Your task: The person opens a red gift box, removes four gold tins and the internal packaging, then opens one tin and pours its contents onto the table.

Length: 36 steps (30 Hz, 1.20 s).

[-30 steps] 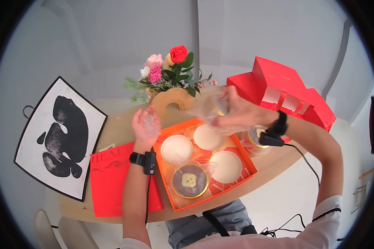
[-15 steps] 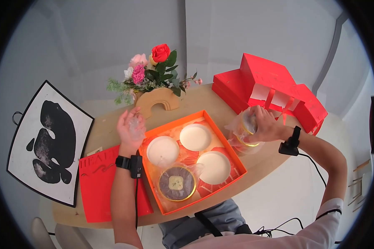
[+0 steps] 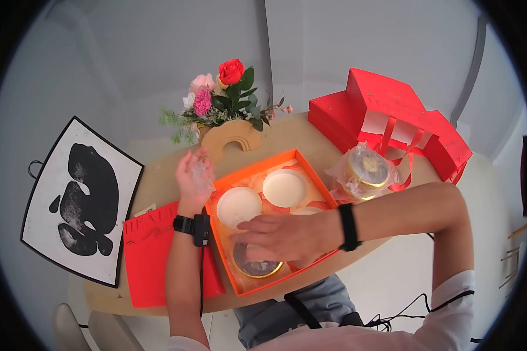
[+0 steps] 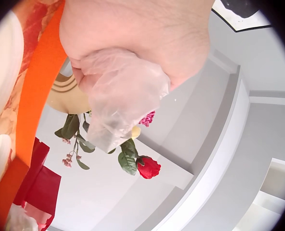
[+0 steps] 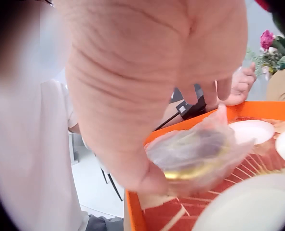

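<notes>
In the head view my left hand [image 3: 194, 181] holds crumpled clear plastic [image 3: 201, 175], palm up beside the orange box [image 3: 297, 154]. The left wrist view shows that plastic [image 4: 125, 96] bulging out of my curled left hand [image 4: 137, 29]. My right hand [image 3: 293, 238] reaches over the wrapped round tin [image 3: 257, 268] in the box's front left part. In the right wrist view the right hand's [image 5: 142, 96] thumb is at the gold edge of the tin [image 5: 195, 154], with the fingers extended beyond it; a firm hold cannot be seen. Three round white recesses lie around the tin.
Wrapped tins [image 3: 369, 167], apparently stacked, stand right of the box. Red boxes with ribbons [image 3: 386, 99] are at the back right, flowers on a wooden arch [image 3: 231, 136] at the back. Left lie a red bag [image 3: 158, 263] and a black-and-white picture [image 3: 93, 199].
My right hand has let go of the tin it carried to the right of the box and has moved left over the tin in the box. The left hand keeps holding the plastic.
</notes>
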{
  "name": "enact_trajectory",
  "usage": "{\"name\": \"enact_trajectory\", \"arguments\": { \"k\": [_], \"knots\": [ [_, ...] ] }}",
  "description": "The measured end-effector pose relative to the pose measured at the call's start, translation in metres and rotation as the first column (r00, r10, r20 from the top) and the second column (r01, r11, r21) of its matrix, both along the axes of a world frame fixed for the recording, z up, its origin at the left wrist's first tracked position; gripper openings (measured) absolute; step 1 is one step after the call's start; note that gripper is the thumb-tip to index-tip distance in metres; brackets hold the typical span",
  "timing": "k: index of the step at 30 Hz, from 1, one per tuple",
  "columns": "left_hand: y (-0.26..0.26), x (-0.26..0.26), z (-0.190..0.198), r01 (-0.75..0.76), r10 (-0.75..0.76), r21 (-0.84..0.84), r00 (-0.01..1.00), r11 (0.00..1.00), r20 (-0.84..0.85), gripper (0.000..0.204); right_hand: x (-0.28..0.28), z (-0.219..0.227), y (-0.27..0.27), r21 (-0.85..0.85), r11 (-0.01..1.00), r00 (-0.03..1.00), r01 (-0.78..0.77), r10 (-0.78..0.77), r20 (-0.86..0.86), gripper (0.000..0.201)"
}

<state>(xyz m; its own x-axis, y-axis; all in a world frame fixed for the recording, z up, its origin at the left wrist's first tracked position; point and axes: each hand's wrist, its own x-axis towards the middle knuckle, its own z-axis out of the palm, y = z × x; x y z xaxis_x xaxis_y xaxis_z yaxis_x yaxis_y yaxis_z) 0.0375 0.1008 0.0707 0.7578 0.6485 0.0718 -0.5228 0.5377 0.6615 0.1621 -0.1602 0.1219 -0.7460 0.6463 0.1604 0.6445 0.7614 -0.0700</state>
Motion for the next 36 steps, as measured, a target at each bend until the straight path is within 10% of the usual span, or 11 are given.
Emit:
{"name": "enact_trajectory", "arguments": {
  "k": [9, 29, 36],
  "knots": [
    [0.006, -0.002, -0.005, 0.043, -0.043, 0.008, 0.998, 0.999, 0.054, 0.037, -0.033, -0.002, 0.036, -0.331, 0.944, 0.944, 0.001, 0.108, 0.313, 0.106],
    [0.005, 0.0, -0.005, 0.058, -0.059, 0.029, 0.997, 0.998, 0.048, 0.036, -0.022, -0.01, 0.017, -0.097, 0.995, 0.978, -0.002, 0.022, 0.206, 0.096],
    [-0.016, 0.013, -0.006, 0.235, -0.078, 0.368, 0.916, 0.9, -0.393, 0.027, -0.025, -0.009, 0.04, -0.432, 0.901, 0.976, 0.041, 0.056, 0.21, 0.101]
  ]
}}
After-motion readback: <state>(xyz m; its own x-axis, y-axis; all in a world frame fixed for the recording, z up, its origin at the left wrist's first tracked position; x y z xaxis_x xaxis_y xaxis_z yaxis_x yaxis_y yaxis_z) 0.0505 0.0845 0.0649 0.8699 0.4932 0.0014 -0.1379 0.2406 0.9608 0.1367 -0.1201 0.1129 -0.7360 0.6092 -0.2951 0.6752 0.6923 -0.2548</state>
